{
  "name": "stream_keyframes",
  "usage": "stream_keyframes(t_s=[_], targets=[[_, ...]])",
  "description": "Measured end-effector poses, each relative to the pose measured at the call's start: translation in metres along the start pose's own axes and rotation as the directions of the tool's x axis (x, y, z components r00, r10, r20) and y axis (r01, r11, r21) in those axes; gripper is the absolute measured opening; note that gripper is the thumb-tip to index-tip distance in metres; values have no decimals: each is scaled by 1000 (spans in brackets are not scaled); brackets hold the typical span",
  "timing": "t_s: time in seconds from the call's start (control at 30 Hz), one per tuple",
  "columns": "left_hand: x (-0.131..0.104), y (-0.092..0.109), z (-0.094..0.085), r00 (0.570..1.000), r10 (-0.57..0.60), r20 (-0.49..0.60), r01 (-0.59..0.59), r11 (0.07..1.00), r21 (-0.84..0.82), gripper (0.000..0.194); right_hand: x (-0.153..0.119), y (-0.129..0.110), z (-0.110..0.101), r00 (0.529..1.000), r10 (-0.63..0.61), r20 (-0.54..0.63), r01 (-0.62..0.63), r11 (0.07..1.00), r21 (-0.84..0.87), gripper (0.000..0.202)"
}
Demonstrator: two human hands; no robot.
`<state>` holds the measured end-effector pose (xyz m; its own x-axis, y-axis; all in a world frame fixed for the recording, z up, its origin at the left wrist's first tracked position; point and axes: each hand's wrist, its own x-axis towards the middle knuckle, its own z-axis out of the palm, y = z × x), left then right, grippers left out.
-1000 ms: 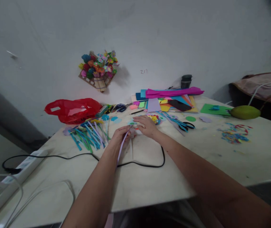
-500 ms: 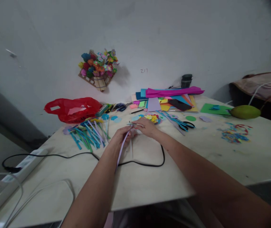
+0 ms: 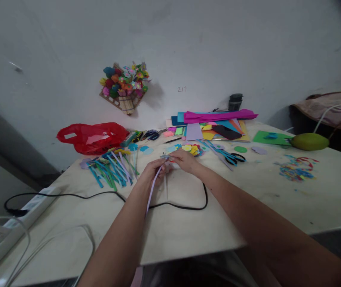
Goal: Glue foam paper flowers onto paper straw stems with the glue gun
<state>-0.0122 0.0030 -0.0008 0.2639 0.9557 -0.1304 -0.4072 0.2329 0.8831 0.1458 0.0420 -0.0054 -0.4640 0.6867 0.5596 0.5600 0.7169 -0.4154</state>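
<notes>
Both my hands meet over the middle of the table. My left hand [image 3: 151, 170] is closed on a long lilac strip [image 3: 151, 190], which hangs down along my left forearm. My right hand [image 3: 185, 160] has its fingers pinched at the strip's upper end, where a small pale bluish piece [image 3: 164, 156] shows between the fingertips. A thin whitish stick [image 3: 167, 188] points down below the hands; its top is hidden. A bit of red shows under my right fingers, too small to name.
Left of my hands lie several blue, green and lilac strips [image 3: 110, 171] and a red plastic bag [image 3: 94, 137]. Scissors [image 3: 235, 158], foam sheets [image 3: 218, 116] and scraps [image 3: 296, 171] lie to the right. A black cable [image 3: 179, 206] crosses in front; a power strip [image 3: 33, 213] is at left.
My hands stay nearly in place, with a slight shift of the fingers at the strip's upper end. The whole view has shifted a few pixels.
</notes>
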Motion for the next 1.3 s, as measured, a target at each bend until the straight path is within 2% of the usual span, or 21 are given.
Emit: stream_keyframes(t_s=[0.33,0.43,0.53,0.63,0.73,0.83,0.97,1.1,1.17,1.23,1.3], targets=[[2,-1,-3,999,43,16,-43,999,17,22,0,9,4,999,-35,11,34,996,85,24],[3,-1,-3,992,130,5,-130,990,61,24,0,9,4,998,-66,-13,67,991,118,28],[4,0,-3,968,242,-61,-236,967,90,25,-1,8,5,995,-64,-76,74,987,142,36],[5,1,-4,921,363,-142,-345,929,136,26,-1,5,5,992,28,-126,-6,985,172,42],[5,1,-4,852,480,-209,-442,874,202,23,-1,2,5,985,129,-115,-101,970,223,34],[4,2,-3,787,556,-266,-488,826,282,20,0,-5,5,984,180,4,-174,945,277,27],[4,3,-4,716,622,-316,-528,780,338,21,-2,-19,9,970,179,166,-223,927,303,27],[5,4,-5,603,675,-424,-543,738,401,21,-5,-38,12,953,137,269,-196,958,208,31],[4,6,-6,553,706,-442,-552,708,441,22,-7,-49,12,935,100,340,-158,977,147,36],[4,7,-7,538,723,-434,-558,691,459,23,-8,-60,12,919,99,382,-144,986,89,38],[4,7,-8,540,725,-427,-566,688,453,22,-9,-69,12,899,161,407,-184,983,18,38]])
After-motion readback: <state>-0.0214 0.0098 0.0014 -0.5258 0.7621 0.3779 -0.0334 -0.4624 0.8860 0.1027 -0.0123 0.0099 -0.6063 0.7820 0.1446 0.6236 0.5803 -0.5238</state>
